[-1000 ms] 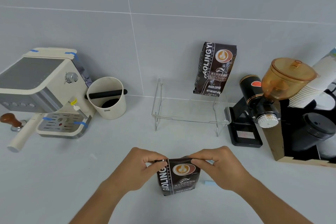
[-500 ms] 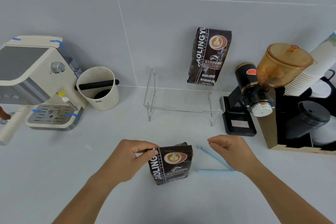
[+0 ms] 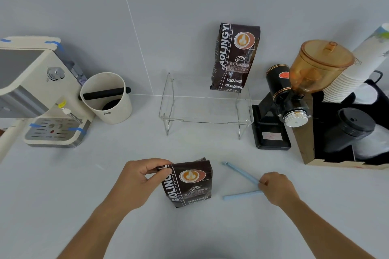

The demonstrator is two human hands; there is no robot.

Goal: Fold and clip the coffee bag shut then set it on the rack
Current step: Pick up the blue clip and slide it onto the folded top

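Note:
A dark brown coffee bag [image 3: 190,185] stands on the white counter in front of me, its top folded down. My left hand [image 3: 140,181] pinches the folded top at the bag's left corner. To the bag's right lies a light blue sealing clip [image 3: 240,174], spread open in a V. My right hand [image 3: 275,188] closes its fingers on the hinge end of the clip. The clear acrylic rack [image 3: 207,121] stands behind, against the wall, with a second, taller coffee bag [image 3: 234,58] upright on its right side.
A cream espresso machine [image 3: 40,92] and a cream knock box [image 3: 106,98] stand at the left. A black grinder with an amber hopper [image 3: 294,94] and a box with paper cups and black lids [image 3: 353,128] stand at the right.
My right hand left the bag's folded top, moved right and took hold of the blue clip. My left hand kept its pinch on the fold.

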